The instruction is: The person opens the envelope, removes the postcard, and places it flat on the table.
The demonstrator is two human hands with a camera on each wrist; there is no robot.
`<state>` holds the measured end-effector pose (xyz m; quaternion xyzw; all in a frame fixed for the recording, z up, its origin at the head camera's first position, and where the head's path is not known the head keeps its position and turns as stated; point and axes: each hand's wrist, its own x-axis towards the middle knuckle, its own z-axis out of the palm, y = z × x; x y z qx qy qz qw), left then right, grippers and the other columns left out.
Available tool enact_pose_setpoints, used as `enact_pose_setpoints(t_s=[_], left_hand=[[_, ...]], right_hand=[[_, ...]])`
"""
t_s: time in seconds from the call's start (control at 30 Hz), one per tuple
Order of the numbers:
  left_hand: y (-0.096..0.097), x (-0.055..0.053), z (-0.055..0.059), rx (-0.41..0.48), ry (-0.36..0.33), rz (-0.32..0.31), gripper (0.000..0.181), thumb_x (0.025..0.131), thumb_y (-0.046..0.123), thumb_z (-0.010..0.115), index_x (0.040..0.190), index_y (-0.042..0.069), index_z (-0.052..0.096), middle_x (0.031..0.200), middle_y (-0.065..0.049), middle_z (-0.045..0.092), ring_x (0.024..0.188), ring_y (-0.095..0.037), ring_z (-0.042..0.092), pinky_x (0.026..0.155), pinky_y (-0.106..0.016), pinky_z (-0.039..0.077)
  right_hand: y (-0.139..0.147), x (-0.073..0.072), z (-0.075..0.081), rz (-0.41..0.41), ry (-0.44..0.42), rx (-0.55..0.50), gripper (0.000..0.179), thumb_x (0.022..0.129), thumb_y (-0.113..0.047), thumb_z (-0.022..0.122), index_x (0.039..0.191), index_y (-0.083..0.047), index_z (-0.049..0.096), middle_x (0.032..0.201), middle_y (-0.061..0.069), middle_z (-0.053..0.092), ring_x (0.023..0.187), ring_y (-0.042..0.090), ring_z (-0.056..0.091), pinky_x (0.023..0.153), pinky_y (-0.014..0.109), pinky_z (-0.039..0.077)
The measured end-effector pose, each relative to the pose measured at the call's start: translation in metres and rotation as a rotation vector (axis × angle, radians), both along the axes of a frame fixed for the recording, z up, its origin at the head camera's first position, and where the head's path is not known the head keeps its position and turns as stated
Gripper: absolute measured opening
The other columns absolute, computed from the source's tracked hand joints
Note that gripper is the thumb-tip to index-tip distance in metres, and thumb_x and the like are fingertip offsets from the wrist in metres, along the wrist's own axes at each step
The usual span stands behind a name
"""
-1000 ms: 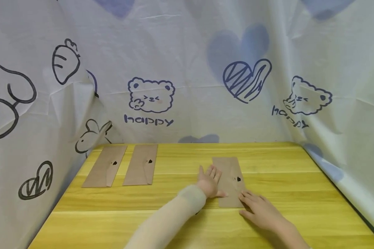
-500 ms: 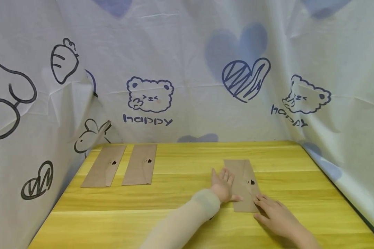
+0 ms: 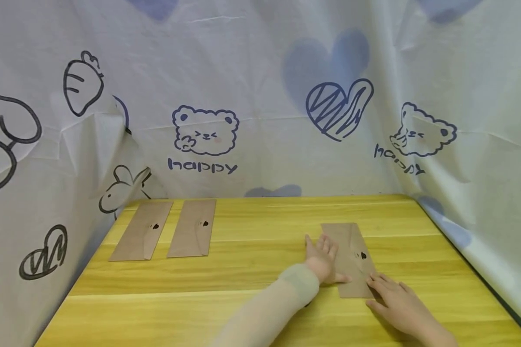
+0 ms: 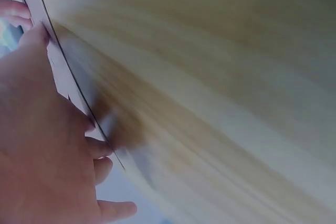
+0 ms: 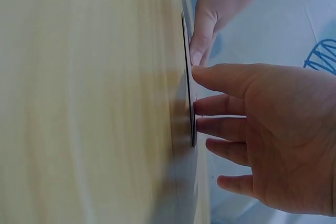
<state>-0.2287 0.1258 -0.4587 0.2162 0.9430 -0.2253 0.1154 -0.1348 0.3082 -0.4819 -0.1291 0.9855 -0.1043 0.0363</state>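
Note:
A flat brown paper envelope [image 3: 346, 237] with a small black mark lies lengthwise on the table, right of the middle. My left hand [image 3: 323, 262] lies along its left edge, fingers spread and thumb over the paper. At the lower right edge, the fingertips of my right hand [image 3: 395, 301] touch it, fingers nearly straight. Seen edge-on in the right wrist view, the envelope [image 5: 193, 129] has the right fingertips against it and the left thumb farther along. In the left wrist view the left fingers meet the envelope's long edge.
Two similar brown envelopes, one at the far left [image 3: 132, 236] and one beside it [image 3: 187, 238], lie side by side with a gap between them. The yellow wooden table [image 3: 156, 318] is bordered at the back and sides by a white printed cloth [image 3: 269, 144].
The envelope has slid to the right and slightly nearer, with both hands moving along at its edges. The two envelopes on the left stay where they were.

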Motion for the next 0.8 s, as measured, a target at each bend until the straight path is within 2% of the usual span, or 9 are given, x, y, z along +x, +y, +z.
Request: enact_pose_setpoints(t_s=[0.13,0.4,0.8], left_hand=[[0.005,-0.001,-0.001,0.009,-0.004,-0.013,0.095,0.076,0.092,0.016,0.155,0.040,0.007,0.164,0.014,0.008,0.152,-0.006,0.005,0.122,-0.047,0.016],[0.014,-0.003,-0.004,0.085,0.004,-0.073,0.096,0.077,0.092,0.023,0.155,0.036,0.016,0.163,0.013,0.016,0.152,-0.006,0.009,0.122,-0.046,0.016],[0.032,-0.003,-0.007,0.179,0.008,-0.128,0.102,0.070,0.094,0.035,0.153,0.034,0.027,0.159,0.013,0.026,0.150,-0.008,0.019,0.122,-0.044,0.019]], right_hand=[[0.006,0.001,-0.001,-0.013,-0.016,-0.003,0.061,0.090,-0.048,0.061,0.134,-0.005,0.058,0.142,0.019,0.053,0.132,0.044,0.046,0.098,0.072,0.034],[0.016,0.007,0.000,-0.039,-0.033,-0.003,0.063,0.090,-0.050,0.061,0.134,-0.006,0.058,0.141,0.019,0.054,0.131,0.045,0.046,0.098,0.071,0.034],[0.036,0.013,0.003,-0.097,-0.071,0.029,0.063,0.090,-0.050,0.061,0.134,-0.005,0.057,0.140,0.022,0.053,0.129,0.048,0.046,0.095,0.073,0.034]])
